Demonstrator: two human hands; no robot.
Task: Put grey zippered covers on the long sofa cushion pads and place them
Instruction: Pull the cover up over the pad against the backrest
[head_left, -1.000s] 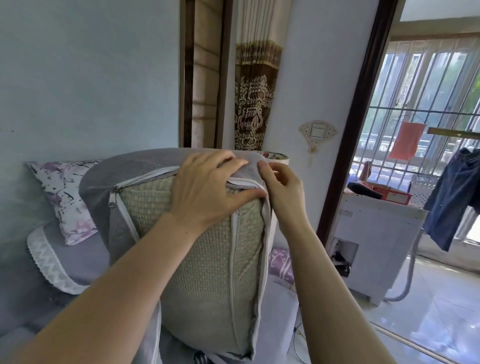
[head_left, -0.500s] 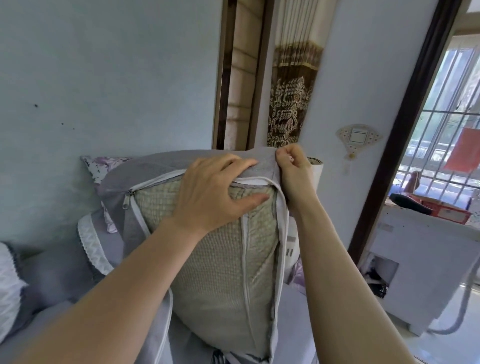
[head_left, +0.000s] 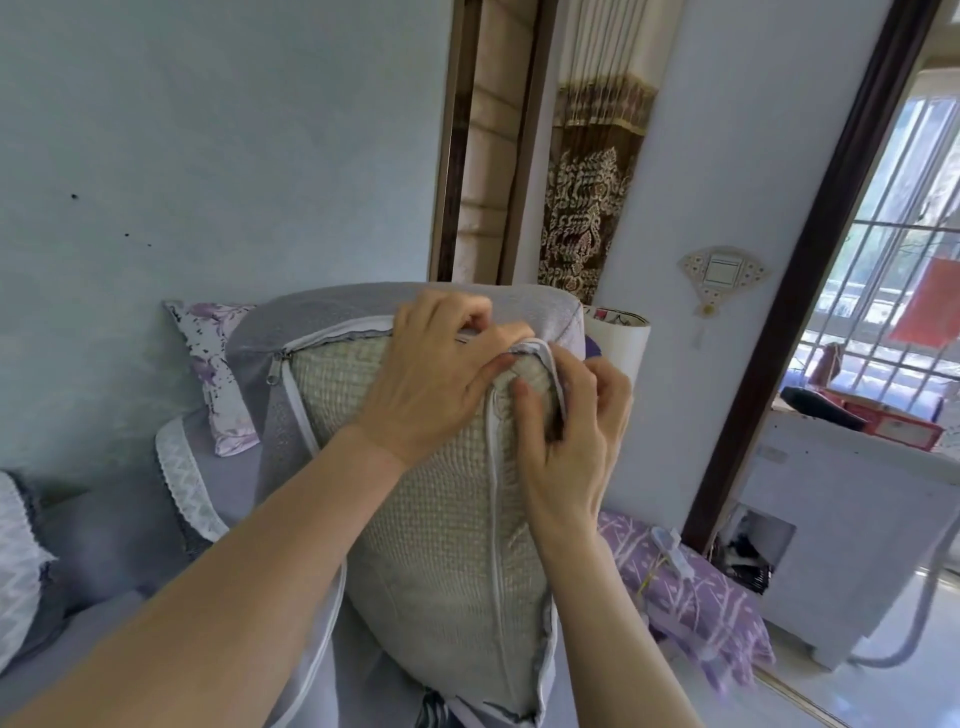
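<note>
- Upright on the sofa (head_left: 104, 525), mid-view: long cushion pad (head_left: 441, 519), woven beige, wrapped over top and sides by the grey cover (head_left: 363, 306), woven face bare through the unzipped opening.
- At the pad's top right corner: left hand (head_left: 436, 384), fingers curled onto the cover's white zip edge, thumb pressed against the weave.
- Just beside it: right hand (head_left: 576, 441), fingers hooked round the cover's right edge, thumb on the pad.
- At the opening's top left corner: zip pull (head_left: 274, 364), hanging.
- Behind, left: floral pillow (head_left: 208, 353); right: rolled mat (head_left: 618, 332), purple patterned cloth (head_left: 691, 587).
</note>
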